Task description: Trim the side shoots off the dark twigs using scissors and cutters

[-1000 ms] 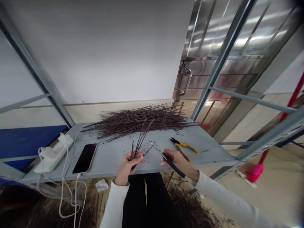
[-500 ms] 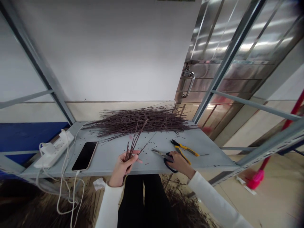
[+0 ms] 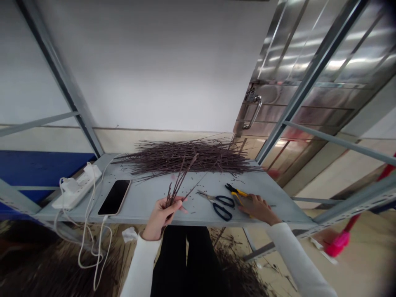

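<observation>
Here, the left hand (image 3: 163, 214) pinches a few sticks (image 3: 177, 186) above the shelf (image 3: 147, 200). The right hand (image 3: 259, 207) covers part of the pliers (image 3: 234, 190) on it; I can't tell if it grips. A loose pinch could drop sticks.

The sleeves (image 3: 297, 255) are long and white, the trousers (image 3: 199, 264) black

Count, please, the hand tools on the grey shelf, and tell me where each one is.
2. The scissors lie between the left hand and the right hand; the yellow-handled pliers lie partly under the right hand. Others may be hidden beneath the twig pile.
</observation>
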The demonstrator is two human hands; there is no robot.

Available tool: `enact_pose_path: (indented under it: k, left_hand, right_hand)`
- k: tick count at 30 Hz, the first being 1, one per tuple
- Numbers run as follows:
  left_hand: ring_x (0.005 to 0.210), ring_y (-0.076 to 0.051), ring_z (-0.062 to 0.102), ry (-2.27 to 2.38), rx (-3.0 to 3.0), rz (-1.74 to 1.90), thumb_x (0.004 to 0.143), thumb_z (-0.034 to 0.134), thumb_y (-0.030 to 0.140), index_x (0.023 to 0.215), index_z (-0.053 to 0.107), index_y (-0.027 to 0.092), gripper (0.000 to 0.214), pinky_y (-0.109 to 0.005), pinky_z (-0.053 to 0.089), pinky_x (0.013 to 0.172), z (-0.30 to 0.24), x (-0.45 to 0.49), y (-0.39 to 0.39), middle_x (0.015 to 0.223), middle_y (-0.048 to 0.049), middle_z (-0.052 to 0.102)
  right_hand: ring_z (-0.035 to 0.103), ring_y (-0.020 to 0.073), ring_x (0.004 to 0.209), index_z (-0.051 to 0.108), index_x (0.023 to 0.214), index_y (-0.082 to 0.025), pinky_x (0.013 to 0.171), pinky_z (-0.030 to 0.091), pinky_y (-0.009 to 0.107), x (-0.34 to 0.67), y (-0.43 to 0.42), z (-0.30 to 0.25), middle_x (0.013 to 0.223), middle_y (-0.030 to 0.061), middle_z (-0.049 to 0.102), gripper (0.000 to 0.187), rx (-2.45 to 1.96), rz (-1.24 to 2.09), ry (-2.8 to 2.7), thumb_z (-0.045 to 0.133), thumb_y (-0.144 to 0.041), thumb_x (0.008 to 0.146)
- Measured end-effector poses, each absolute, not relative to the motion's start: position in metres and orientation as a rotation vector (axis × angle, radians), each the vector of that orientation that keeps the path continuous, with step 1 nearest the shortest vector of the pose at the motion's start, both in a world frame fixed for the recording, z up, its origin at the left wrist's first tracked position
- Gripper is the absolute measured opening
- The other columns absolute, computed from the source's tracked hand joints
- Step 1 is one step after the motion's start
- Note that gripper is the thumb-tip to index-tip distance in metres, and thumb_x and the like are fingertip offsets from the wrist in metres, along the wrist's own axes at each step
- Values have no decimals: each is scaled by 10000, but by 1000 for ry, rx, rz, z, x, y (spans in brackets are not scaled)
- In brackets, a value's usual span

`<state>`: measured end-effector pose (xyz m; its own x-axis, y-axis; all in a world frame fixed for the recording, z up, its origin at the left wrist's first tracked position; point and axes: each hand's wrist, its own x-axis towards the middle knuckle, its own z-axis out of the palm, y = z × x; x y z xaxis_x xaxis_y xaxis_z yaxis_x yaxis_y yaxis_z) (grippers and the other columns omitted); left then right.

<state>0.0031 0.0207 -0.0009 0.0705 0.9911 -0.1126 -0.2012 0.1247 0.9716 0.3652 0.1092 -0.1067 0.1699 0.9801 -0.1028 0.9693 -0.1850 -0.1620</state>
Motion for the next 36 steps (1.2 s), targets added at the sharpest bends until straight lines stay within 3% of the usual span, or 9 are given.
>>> enact_pose_path:
  k: [3,9,12,15,18,21,27,36]
  left_hand:
    - [298,-4,196,1052,1013,1162,679,719,400,846,725,119,327,-222,75,354,0,5,21,631,-56,721]
    - [295,9,212,1057,999,1185,670,730,401,849,730,115,338,-217,68,357,5,5,20,658,-73,731]
    - [295,8,211,1059,985,1193,662,735,405,841,725,117,339,-215,66,356,6,6,21,645,-69,729]
    - [289,9,208,1052,985,1180,658,740,403,803,716,120,318,-216,59,354,7,8,23,629,-57,722]
    - [287,13,197,1041,984,1172,657,739,411,783,715,129,311,-218,53,352,7,11,25,643,-50,726]
    - [291,8,188,1030,981,1167,654,738,426,791,716,131,326,-223,51,348,8,13,25,626,-46,720]
    - [304,1,187,1054,971,1175,632,749,434,817,717,123,363,-228,41,347,9,14,23,602,-38,703]
    - [304,3,186,1042,966,1169,639,747,426,809,717,116,354,-230,36,351,7,14,22,586,-42,698]
  right_hand:
    - [535,388,1116,511,1190,-116,897,395,460,367,114,-98,1185,222,558,615,-2363,299,-2033,651,-443,687]
    - [602,420,979,561,1074,-52,791,416,485,364,118,-76,1032,277,616,459,-2403,425,-1977,586,-364,738]
    - [651,320,849,572,1036,-101,729,455,404,357,109,-61,873,172,666,375,-2259,617,-1993,492,-394,815]
    - [667,224,732,528,1106,-153,680,493,326,337,87,-46,751,55,652,408,-2013,837,-2018,365,-461,894]
    - [652,220,827,494,1188,-188,752,512,335,310,61,-29,869,67,652,481,-1541,1110,-1954,407,-547,879]
    - [620,246,871,517,1171,-196,753,513,368,287,44,-9,937,85,626,521,-1292,1135,-2004,475,-591,835]
    - [587,221,843,505,1099,-186,734,475,317,262,37,22,897,65,571,428,-1208,1159,-2144,470,-534,853]
    - [548,182,751,496,1070,-188,676,433,285,261,41,16,844,32,565,384,-1207,1073,-2174,477,-509,861]
